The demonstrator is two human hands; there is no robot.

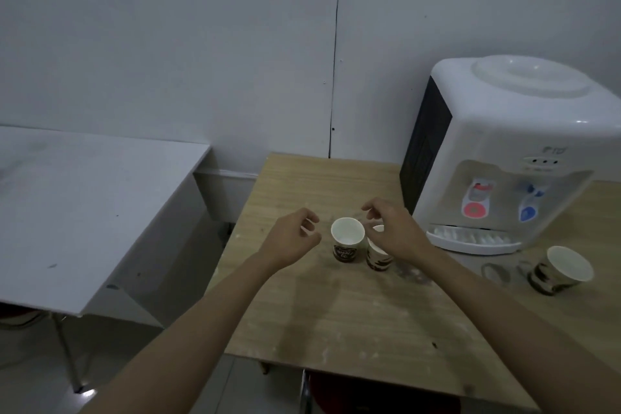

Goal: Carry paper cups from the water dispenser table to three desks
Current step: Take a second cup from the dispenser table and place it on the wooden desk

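Note:
Two paper cups stand side by side on the wooden table point(353, 312). The left cup point(347, 239) is white inside with a dark printed band. The right cup point(378, 254) is partly hidden behind my right hand point(395, 232), which hovers just above it with loosely curled fingers, holding nothing. My left hand point(292, 239) hangs just left of the left cup, fingers loosely curled, not touching it. A third paper cup point(559, 270) stands at the table's right, in front of the water dispenser point(510, 151).
A white desk point(84, 212) on thin metal legs stands to the left, with a gap of floor between it and the wooden table. The grey wall is close behind. Something red point(369, 395) shows under the table's front edge.

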